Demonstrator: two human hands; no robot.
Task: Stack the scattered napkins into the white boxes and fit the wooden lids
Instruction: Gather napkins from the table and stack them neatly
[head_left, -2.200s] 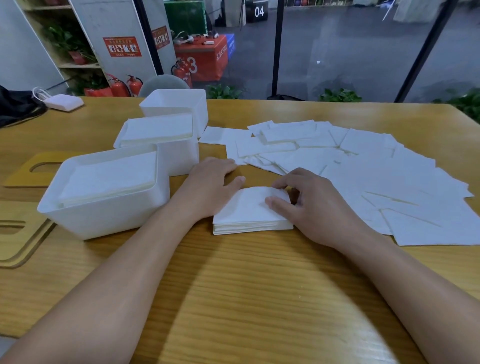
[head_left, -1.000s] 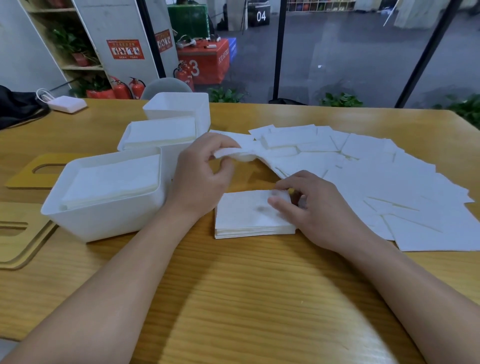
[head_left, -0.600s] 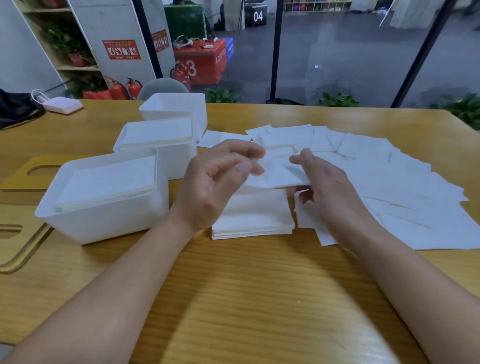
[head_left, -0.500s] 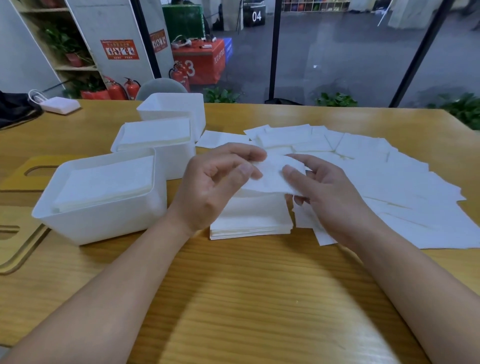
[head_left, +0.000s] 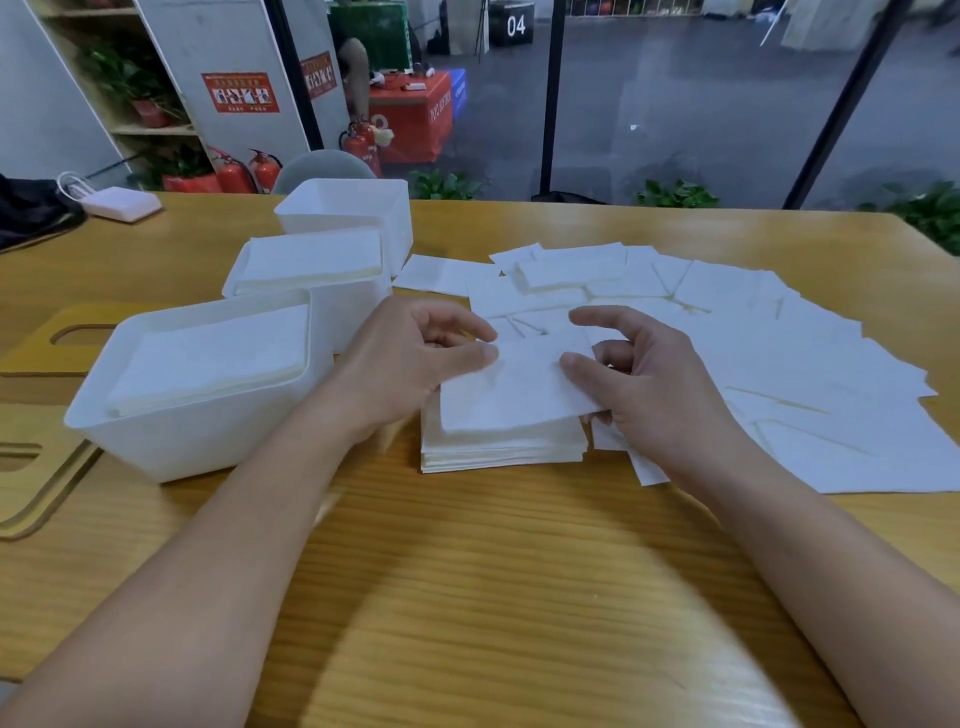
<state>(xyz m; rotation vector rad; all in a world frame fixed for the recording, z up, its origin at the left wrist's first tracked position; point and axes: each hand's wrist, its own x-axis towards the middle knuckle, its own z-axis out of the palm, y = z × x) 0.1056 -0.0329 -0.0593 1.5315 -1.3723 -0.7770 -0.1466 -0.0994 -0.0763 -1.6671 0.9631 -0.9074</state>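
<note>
Both hands (head_left: 524, 374) lowered a napkin (head_left: 514, 389) toward the stack (head_left: 498, 449); sign (head_left: 516, 24) reads "04".

Wooden table (head_left: 467, 597), white charger (head_left: 122, 203), fire extinguishers (head_left: 249, 174) — potted plants (head_left: 444, 184)

The table (head_left: 493, 597) is a warm honey yellow with fine darker grain lines running across it. The three boxes (head_left: 171, 447) are plain white, without any pattern. The napkins (head_left: 779, 415) spread on the table are also white and plain, and the stack of napkins (head_left: 498, 454) shows a slightly cream tone along its edges. The wooden lids (head_left: 31, 499) at the left have a light yellow-brown colour, a little paler at the cut edges. Behind the table, the fire extinguishers (head_left: 249, 174) are red, the cube (head_left: 415, 119) is red with white marks, and the sign (head_left: 240, 93) is red and white. The plants (head_left: 675, 195) are green. The floor (head_left: 675, 104) outside is dark grey.
</note>
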